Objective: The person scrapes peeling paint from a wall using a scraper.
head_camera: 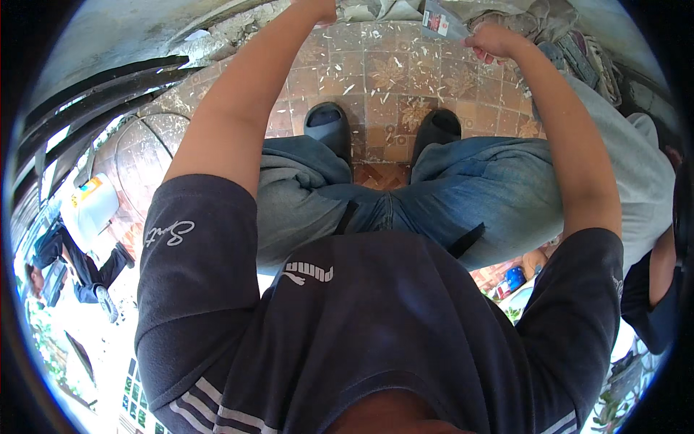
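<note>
My right hand [492, 43] reaches forward near the top of the view, its fingers closed around a putty knife [445, 24]. The wide grey blade points left and bears a red and white label; the handle is mostly hidden in my hand. At the top edge, my left hand [320, 10] is largely cut off, so its fingers and anything in them cannot be seen. Beyond both hands runs the rough, crumbling base of a wall [244, 27]. Pale flakes lie scattered over the patterned brown tile floor [379, 70] below my hands.
Crumpled grey cloth [547, 21] lies at the upper right. Close on my right sits another person in grey trousers [612, 135]. Dark metal bars [103, 92], a looped cable [116, 146] and a white plastic container [89, 209] stand left; another person [81, 266] is farther off.
</note>
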A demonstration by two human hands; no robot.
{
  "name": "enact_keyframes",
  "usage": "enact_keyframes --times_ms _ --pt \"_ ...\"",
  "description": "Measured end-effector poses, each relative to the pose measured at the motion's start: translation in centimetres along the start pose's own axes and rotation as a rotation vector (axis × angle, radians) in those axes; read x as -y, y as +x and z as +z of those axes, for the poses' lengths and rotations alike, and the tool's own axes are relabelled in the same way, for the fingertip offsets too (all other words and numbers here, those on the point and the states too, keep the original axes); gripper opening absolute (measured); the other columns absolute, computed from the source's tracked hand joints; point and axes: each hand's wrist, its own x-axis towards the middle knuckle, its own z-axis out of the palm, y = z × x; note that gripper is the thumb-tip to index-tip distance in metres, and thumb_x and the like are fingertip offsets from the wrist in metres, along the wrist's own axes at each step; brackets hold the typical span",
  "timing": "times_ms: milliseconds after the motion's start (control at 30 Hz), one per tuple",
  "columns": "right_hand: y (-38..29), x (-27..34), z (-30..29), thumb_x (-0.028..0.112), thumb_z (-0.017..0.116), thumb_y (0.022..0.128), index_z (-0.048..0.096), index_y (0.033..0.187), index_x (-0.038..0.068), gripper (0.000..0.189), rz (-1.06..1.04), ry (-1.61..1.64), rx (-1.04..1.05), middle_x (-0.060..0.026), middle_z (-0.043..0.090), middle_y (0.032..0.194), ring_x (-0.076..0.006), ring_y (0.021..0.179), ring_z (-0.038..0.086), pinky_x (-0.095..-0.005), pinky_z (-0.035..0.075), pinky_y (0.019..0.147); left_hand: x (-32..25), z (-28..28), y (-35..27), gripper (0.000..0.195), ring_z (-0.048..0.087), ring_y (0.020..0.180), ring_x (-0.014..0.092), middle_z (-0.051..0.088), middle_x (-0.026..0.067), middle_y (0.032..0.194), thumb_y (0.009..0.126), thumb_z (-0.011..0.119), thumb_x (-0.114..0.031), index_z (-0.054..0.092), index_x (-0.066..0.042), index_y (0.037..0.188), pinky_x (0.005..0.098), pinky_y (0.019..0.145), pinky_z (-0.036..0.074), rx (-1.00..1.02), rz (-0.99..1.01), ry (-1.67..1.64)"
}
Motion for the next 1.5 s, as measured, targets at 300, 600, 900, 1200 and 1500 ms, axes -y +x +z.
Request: enact_keyframes --times_ms 300,600,900,1200,1500 --pt "-3.2 -0.8 -1.4 0.046 0.058 0.089 0.061 0.085 -0.002 0.048 0.139 0.278 -0.112 -0.0114 0.056 0.059 -0.0217 0.042 0.054 -0.0370 0.046 0.040 -2.9 1.2 2.8 0.053 0.067 0.073 0.031 0.069 0.0186 0.091 0.076 0.069 -0.041 0.062 -0.005 0.114 0.0458 0.065 0.054 0.441 0.124 -0.555" --pt "-6.5 8.5 -4.1 0.049 0.060 0.086 0.062 0.093 -0.003 0.052 -0.362 0.355 -0.723 -0.0213 0.064 0.081 -0.0336 0.076 0.064 -0.0414 0.049 0.069 1.3 4.9 6.1 0.038 0.065 0.073 0.030 0.068 0.0111 0.074 0.074 0.067 -0.044 0.072 -0.007 0.082 0.0433 0.072 0.050 0.101 0.297 -0.259" --pt "-3.8 7.1 -3.7 0.041 0.064 0.083 0.065 0.086 -0.004 0.045 -0.406 0.332 -0.884 -0.0223 0.063 0.078 -0.0401 0.077 0.061 -0.0443 0.047 0.070 2.3 6.3 6.3 0.037 0.065 0.074 0.026 0.068 0.0110 0.072 0.071 0.073 -0.043 0.073 -0.008 0.083 0.0398 0.070 0.051 0.175 0.274 -0.278" --pt "-3.6 6.4 -3.3 0.044 0.064 0.085 0.068 0.085 0.000 0.044 -0.433 0.599 -0.549 -0.0064 0.060 0.065 -0.0133 0.063 0.057 -0.0314 0.044 0.059 -2.5 -4.4 -2.7 0.079 0.055 0.108 0.020 0.061 0.0079 0.117 0.072 0.076 -0.048 0.044 -0.018 0.137 0.0405 0.087 0.047 0.415 0.545 -1.289" --pt "-5.0 5.9 -3.7 0.053 0.058 0.088 0.052 0.130 0.006 0.063 -0.512 0.803 -0.188 -0.0098 0.063 0.108 -0.0167 0.096 0.060 -0.0287 0.045 0.080 -6.4 -6.9 -2.0 0.040 0.066 0.091 0.025 0.061 0.0151 0.114 0.087 0.064 -0.028 0.061 0.000 0.115 0.0341 0.080 0.052 -0.006 0.457 -1.881"
